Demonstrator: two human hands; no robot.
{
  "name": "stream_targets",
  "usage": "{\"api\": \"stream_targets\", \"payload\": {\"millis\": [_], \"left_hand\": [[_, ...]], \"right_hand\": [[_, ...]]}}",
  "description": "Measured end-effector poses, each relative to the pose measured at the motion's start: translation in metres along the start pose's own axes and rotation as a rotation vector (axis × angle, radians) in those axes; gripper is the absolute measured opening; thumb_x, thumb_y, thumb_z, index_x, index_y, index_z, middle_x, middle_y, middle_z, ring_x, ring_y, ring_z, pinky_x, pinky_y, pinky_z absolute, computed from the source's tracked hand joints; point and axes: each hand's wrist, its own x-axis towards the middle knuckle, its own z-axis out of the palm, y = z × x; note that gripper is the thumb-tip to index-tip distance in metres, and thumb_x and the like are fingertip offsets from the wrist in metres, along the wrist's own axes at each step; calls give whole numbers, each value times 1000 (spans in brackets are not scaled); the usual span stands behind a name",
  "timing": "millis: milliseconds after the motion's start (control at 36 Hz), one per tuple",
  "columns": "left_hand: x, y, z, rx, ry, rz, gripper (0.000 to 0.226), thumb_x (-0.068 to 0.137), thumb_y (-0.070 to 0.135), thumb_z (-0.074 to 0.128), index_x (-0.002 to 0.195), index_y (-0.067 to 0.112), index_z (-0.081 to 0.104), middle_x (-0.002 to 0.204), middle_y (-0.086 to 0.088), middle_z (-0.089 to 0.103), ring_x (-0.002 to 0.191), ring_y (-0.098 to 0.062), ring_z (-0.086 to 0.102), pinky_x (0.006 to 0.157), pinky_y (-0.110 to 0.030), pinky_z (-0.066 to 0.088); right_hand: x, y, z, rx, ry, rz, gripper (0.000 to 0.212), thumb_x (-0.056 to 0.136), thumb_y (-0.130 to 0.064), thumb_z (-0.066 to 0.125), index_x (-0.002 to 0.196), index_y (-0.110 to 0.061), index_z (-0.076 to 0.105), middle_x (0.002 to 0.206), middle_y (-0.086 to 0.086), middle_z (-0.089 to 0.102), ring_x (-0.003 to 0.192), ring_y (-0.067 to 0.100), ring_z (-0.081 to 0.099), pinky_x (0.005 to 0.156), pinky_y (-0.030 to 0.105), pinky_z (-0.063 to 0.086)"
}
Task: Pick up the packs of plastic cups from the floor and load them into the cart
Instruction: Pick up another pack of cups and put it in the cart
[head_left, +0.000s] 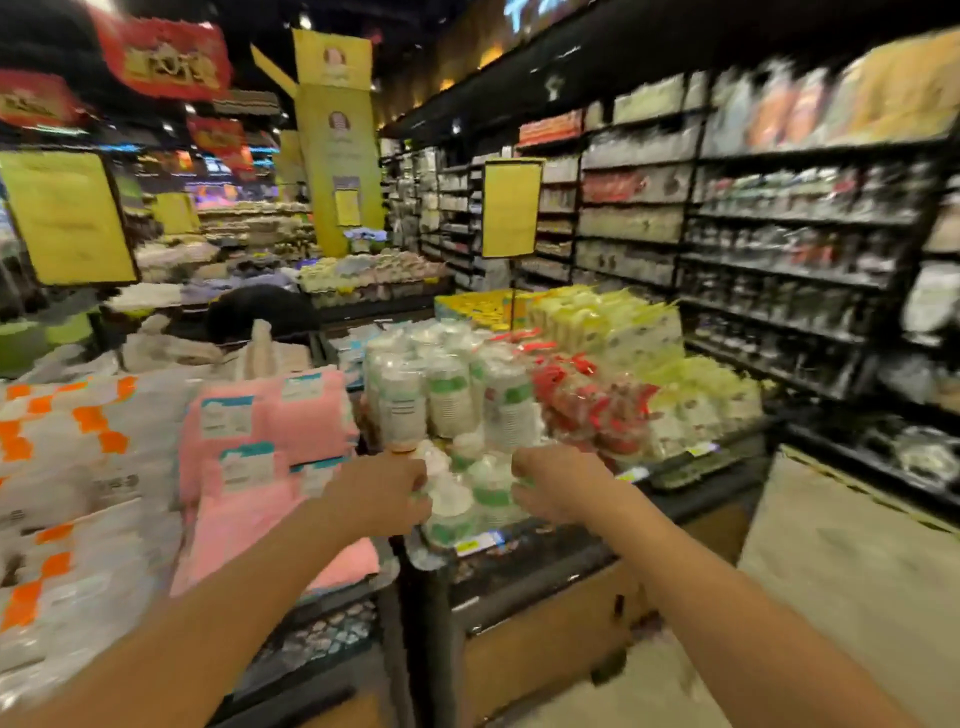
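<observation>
The picture is blurred by motion. A clear pack of white plastic cups with green labels (470, 493) sits at the front of a low display stand (545, 561). My left hand (379, 493) grips its left side and my right hand (558, 488) grips its right side. More upright cup packs (447, 389) stand stacked right behind it. No cart can be made out.
Pink towels (270, 431) and white-and-orange packs (67, 457) fill the bin to the left. Red-labelled (592, 400) and yellow packs (613, 322) lie to the right. Black shelving (779, 234) lines the right side. Beige floor (841, 571) shows at lower right.
</observation>
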Motion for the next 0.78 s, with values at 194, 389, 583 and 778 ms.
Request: {"api": "stream_targets", "payload": {"millis": [194, 389, 583, 778], "left_hand": [[98, 204, -3, 6, -69, 275, 40, 91, 48, 49, 122, 24, 58, 120, -1, 63, 104, -23, 59, 83, -34, 49], [164, 378, 4, -5, -27, 534, 40, 93, 48, 47, 122, 23, 57, 109, 0, 65, 89, -18, 59, 69, -34, 49], [196, 514, 13, -13, -53, 763, 36, 92, 49, 47, 118, 26, 57, 113, 2, 65, 98, -20, 61, 71, -34, 49], [227, 624, 46, -41, -125, 936, 44, 95, 45, 50, 134, 24, 54, 127, -1, 61, 111, -22, 58, 94, -38, 51]], "right_hand": [[-97, 189, -10, 13, 18, 311, 26, 96, -39, 49, 115, -23, 56, 113, 3, 61, 103, 30, 59, 79, 39, 49], [-198, 339, -15, 44, 31, 594, 34, 100, -36, 49, 124, -15, 59, 121, 7, 61, 108, 28, 60, 91, 42, 52], [-286, 435, -9, 77, 80, 833, 39, 98, -39, 50, 132, -19, 55, 123, 4, 62, 107, 27, 59, 83, 37, 50], [-342, 496, 16, 93, 89, 1065, 35, 97, -40, 52, 127, -22, 57, 118, 0, 62, 95, 21, 55, 74, 35, 46]]}}
